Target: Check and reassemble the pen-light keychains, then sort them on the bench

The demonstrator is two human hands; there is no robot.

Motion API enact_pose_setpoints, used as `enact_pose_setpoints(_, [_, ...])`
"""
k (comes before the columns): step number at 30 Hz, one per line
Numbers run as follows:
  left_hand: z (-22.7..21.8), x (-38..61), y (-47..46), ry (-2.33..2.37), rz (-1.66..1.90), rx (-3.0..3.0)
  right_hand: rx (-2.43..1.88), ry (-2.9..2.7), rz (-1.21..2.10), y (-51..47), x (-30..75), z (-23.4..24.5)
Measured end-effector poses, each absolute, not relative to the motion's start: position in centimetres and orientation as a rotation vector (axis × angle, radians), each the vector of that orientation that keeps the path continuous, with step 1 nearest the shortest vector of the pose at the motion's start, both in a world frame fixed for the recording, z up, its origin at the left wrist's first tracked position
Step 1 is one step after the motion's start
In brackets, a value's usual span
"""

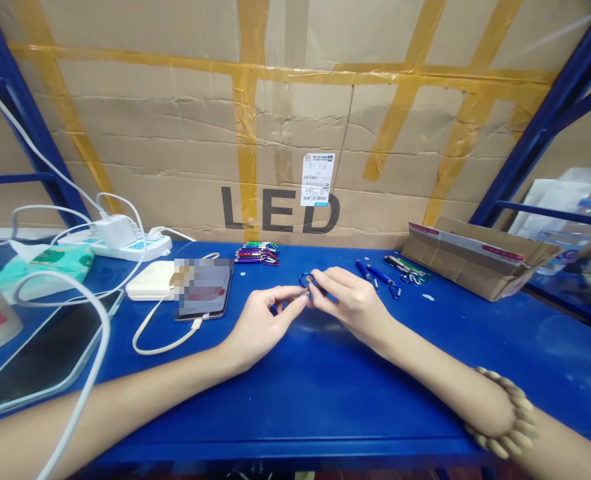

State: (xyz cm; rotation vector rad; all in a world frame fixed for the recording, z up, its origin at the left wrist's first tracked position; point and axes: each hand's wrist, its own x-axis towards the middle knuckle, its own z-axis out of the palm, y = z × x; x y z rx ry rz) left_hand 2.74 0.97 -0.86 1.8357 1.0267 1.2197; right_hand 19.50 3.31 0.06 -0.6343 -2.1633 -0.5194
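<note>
My left hand (264,321) and my right hand (348,300) meet over the middle of the blue table (325,400). Both pinch a small blue keychain piece with a blue carabiner ring (305,280) between their fingertips. A beaded bracelet (508,413) sits on my right forearm. Behind the hands lies a neat pile of small coloured keychain lights (258,253). More loose blue ones with clips (380,275) lie to the right.
A phone (202,290) on a white cable lies beside a white power bank (150,280). A power strip (125,243) with a charger and a tablet (40,353) are at the left. An open cardboard box (475,257) stands at the right. A cardboard wall marked LED closes the back.
</note>
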Motion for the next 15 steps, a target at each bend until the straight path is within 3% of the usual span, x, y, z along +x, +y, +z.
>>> enact_pose_setpoints(11, [-0.8, 2.3, 1.5, 1.143, 1.284, 1.687, -1.552, -2.378, -0.243, 5.3, 21.8, -0.3])
enact_pose_setpoints(15, [-0.7, 2.4, 1.3, 1.098, 1.286, 1.732, -1.521, -2.34, -0.294, 5.2, 22.2, 0.1])
